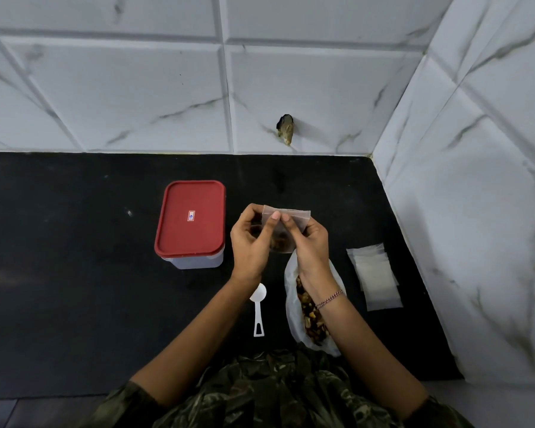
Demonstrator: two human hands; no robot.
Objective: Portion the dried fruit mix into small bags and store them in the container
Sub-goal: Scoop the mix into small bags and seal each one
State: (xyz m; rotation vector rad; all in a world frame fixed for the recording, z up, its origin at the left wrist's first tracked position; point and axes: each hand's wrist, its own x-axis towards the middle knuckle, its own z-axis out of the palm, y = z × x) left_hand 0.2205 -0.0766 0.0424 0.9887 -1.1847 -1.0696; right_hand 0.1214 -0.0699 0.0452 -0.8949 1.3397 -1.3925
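A small clear bag [291,213] with dried fruit at its bottom is held up over the black counter. My left hand [250,242] and my right hand [310,244] pinch its top strip between thumbs and fingertips. Beneath my right forearm lies a large open plastic bag of dried fruit mix [310,316]. A white scoop [258,304] lies on the counter between my forearms. A clear container with a red lid [190,220], closed, stands left of my hands.
A stack of empty small bags [376,278] lies to the right, near the marble-tiled side wall [476,211]. The tiled back wall has a dark chipped hole [285,128]. The black counter [74,257] stretches left of the container.
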